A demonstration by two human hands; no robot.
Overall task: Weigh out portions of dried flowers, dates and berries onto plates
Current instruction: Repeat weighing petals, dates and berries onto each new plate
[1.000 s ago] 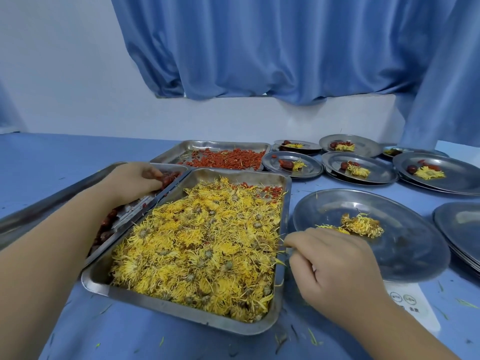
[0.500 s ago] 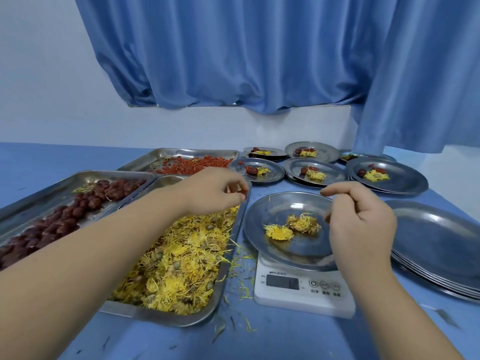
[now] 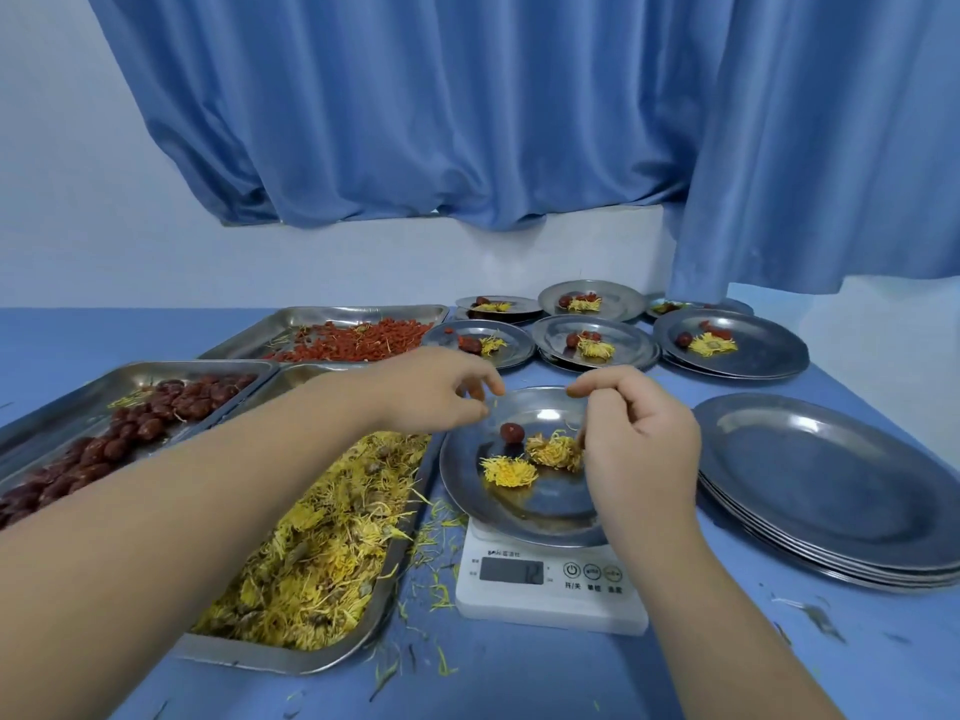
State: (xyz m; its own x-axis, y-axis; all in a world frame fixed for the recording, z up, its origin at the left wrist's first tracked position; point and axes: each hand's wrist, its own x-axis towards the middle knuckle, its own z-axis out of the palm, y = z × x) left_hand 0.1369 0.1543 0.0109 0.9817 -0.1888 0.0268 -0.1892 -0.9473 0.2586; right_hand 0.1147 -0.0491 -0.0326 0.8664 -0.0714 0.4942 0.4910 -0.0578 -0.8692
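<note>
Now that a dark red wrinkled date (image 3: pixel 511 432) has been dropped, it is seen on the round steel plate (image 3: pixel 519 517) atop the white digital scale (image 3: pixel 550 589). It lies just below the loosely spread fingers (image 3: pixel 480 389) of the left hand (image 3: pixel 436 394), beside two yellow dried flowers (image 3: pixel 506 470). The right hand (image 3: pixel 639 439) is curled; no pinch can be confirmed. Small red dried berries (image 3: pixel 358 345), beyond the fingers, are judged still owed.

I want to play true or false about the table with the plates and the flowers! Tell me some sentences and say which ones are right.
1. The plate on the scale holds one date and two flower clumps. True.
2. That plate has red berries on it. False: it has none; the berries lie in the back tray.
3. The stack of plates on the right is filled with flowers. False: the top one is bare.
4. The flower tray sits left of the scale. True.
</note>
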